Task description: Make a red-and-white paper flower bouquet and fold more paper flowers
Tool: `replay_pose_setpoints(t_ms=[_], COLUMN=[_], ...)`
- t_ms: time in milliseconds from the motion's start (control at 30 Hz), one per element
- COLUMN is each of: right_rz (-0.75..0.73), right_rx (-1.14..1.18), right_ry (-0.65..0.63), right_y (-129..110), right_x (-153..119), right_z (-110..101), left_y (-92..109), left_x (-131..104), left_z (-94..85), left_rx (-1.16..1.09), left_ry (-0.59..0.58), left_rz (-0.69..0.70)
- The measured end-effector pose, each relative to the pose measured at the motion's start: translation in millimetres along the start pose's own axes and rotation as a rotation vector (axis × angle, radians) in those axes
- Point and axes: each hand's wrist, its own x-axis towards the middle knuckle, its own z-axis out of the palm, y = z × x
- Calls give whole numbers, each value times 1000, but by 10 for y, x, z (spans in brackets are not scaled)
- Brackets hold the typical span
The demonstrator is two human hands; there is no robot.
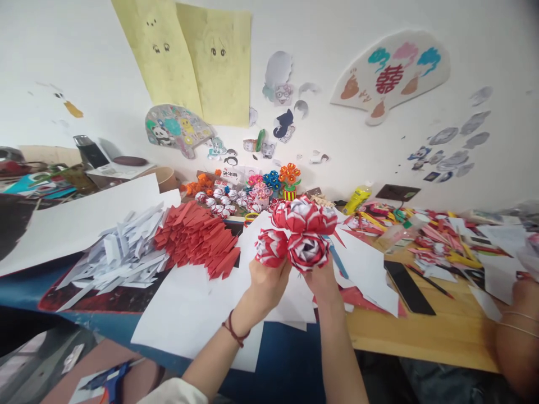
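A bunch of several folded paper flowers point(309, 251), red with white petals, is held up in front of me above the table. My left hand point(269, 283) is closed under the bunch on the left, beneath one bloom. On the right, my right hand point(320, 279) is closed just below the front bloom; the blooms hide most of its fingers. Whatever stems the flowers have are hidden by the hands. White paper sheets point(185, 314) lie under my arms. To the left are a heap of red folded paper pieces point(197, 238) and a pile of white paper strips point(122, 252).
Finished paper flowers point(227, 196) stand along the wall. A black phone point(408, 287) and a yellow bottle point(357, 199) are on the right, near scattered paper scraps. Another person's arm point(520, 336) reaches in at the right edge. A blue glue gun point(112, 381) rests on a stool below left.
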Motion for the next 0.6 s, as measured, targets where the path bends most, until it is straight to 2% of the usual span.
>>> replay_pose_setpoints(t_ms=[100,200,400,600], right_rz=[-8,-16,-12,-96], right_rx=[196,306,294,226], right_ry=[-14,6,79,175], right_y=[16,-16,-71,-2], right_x=[-6,-6,5,-2], right_z=[15,48,92,118], left_y=[74,128,170,207], left_x=[96,153,189,168], left_z=[-31,-46,-44,-32], left_rx=[-16,-17,42,9], left_ry=[50,16,-15,-84], left_rz=[17,26,80,-51])
